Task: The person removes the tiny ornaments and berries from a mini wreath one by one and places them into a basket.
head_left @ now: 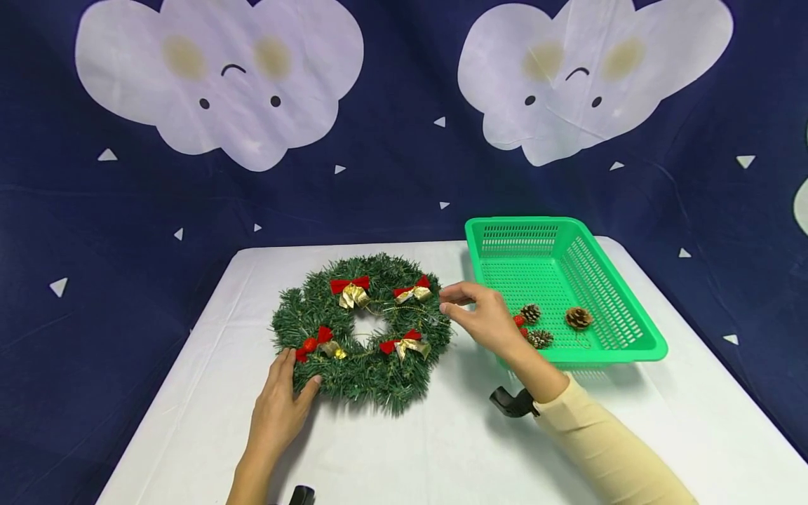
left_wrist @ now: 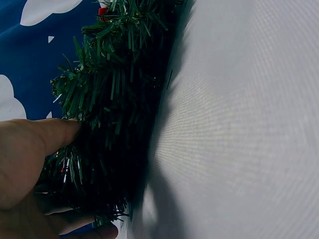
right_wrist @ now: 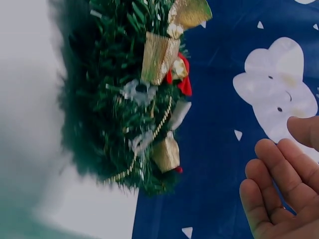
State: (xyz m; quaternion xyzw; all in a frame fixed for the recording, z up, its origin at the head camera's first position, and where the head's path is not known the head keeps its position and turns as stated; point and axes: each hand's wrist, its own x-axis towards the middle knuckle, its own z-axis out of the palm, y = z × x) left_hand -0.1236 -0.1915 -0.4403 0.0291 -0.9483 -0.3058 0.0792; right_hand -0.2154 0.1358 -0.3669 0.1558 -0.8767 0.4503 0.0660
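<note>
A green tinsel wreath (head_left: 379,386) lies on the white table, dressed with red and gold bows (head_left: 350,291) and a thin gold bead string (right_wrist: 163,123). At its lower left edge my left hand (head_left: 276,407) grips the greenery, thumb (left_wrist: 62,133) on one side and fingers on the other. My right hand (head_left: 482,319) hovers by the wreath's right edge, fingers bent loosely and holding nothing. In the right wrist view those fingers (right_wrist: 276,167) are apart from the wreath. Clear snowflake-like pieces (right_wrist: 139,93) show among the needles.
A green plastic basket (head_left: 621,294) stands at the right, partly behind my right hand. Inside it are pine cones (head_left: 578,318) and red berry-like pieces (head_left: 520,320). A dark blue cloth with white clouds (head_left: 221,70) hangs behind the table (head_left: 404,463).
</note>
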